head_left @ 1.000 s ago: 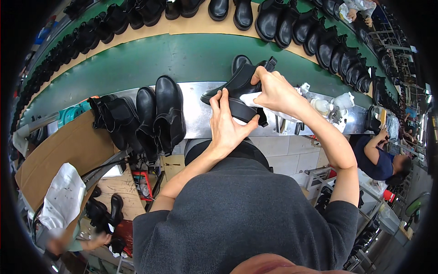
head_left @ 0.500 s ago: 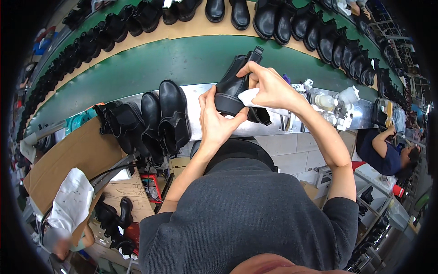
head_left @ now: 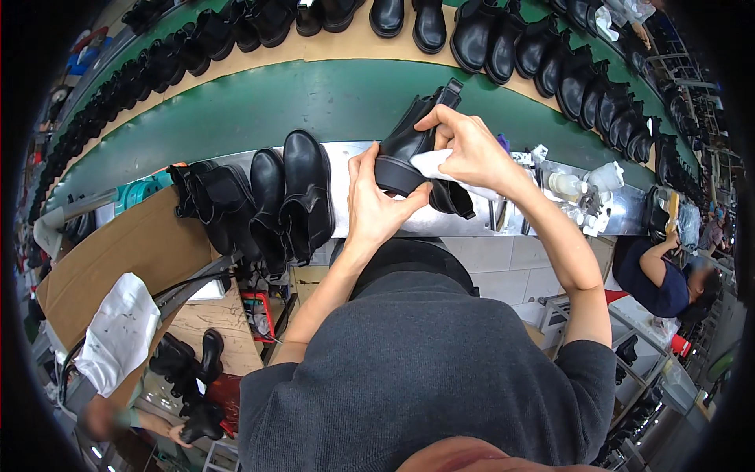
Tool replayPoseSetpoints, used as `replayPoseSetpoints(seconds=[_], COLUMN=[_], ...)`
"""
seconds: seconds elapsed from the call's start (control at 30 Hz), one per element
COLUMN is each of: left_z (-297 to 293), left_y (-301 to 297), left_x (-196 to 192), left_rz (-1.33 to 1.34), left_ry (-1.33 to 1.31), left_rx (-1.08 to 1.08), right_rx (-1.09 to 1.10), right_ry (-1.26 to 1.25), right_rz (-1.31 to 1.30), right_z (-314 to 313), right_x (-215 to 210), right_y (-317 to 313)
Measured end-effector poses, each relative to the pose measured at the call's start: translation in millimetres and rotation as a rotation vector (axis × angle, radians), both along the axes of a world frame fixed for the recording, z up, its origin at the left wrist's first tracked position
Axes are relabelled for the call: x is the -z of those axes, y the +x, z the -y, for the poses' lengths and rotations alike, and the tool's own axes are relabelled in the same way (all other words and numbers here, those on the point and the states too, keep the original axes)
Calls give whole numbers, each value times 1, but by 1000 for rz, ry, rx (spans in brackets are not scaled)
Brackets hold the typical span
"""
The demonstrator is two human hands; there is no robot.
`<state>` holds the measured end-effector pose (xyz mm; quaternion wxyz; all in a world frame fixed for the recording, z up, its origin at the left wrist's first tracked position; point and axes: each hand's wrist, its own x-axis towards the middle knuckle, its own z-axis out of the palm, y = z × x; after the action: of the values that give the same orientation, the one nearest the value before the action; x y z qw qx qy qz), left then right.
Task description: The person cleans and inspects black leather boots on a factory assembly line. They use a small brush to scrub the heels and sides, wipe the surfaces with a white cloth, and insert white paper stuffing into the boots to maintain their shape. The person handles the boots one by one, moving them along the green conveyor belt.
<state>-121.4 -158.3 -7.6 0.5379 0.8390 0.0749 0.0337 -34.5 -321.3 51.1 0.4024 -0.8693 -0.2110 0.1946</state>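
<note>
A black ankle boot (head_left: 406, 145) is tilted in front of me above the metal bench, its sole end toward me. My left hand (head_left: 376, 200) grips that end, thumb and fingers on either side of the sole. My right hand (head_left: 476, 157) is closed on a white cloth (head_left: 432, 163) and presses it against the boot's side; its index finger reaches toward the shaft. Another black boot (head_left: 451, 198) lies under the right hand, partly hidden. A pair of black boots (head_left: 305, 185) stands left of my left hand.
Beyond the metal bench (head_left: 340, 189) runs a green conveyor belt (head_left: 259, 106) with a long row of black boots. White bottles (head_left: 568, 186) stand at the right. Cardboard (head_left: 118, 256) with a white sheet (head_left: 118, 334) is at the left. One co-worker (head_left: 661, 267) is at right, another lower left.
My view shifts slightly, so the bench items sit a little further right. Both hands keep hold of the boot and cloth. At lower left, the co-worker's hand now reaches to a boot.
</note>
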Motion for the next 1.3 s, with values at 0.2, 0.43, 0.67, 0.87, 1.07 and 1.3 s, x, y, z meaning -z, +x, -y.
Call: replayPoseSetpoints(seconds=[0.2,0.43,0.67,0.87,1.07,1.3], left_z=[-3,-3,-13,-11,1,17], left_y=[2,6,18,19,14,10], left_x=[2,3,-6,0,-5,7], left_rz=[-11,-3,-104,-80,-68,-27], left_ry=[-17,8,-86,-58,4,23], left_rx=[-5,16,64,31,-4,-26], right_rx=[-37,3,47,116,186,156], right_ry=[72,-16,291,77,246,-24], right_rz=[44,60,-85,13,-151,19], right_z=[1,-1,8,-3,7,-2], right_x=[3,0,14,11,27,4], right_y=[0,-2,2,2,14,21])
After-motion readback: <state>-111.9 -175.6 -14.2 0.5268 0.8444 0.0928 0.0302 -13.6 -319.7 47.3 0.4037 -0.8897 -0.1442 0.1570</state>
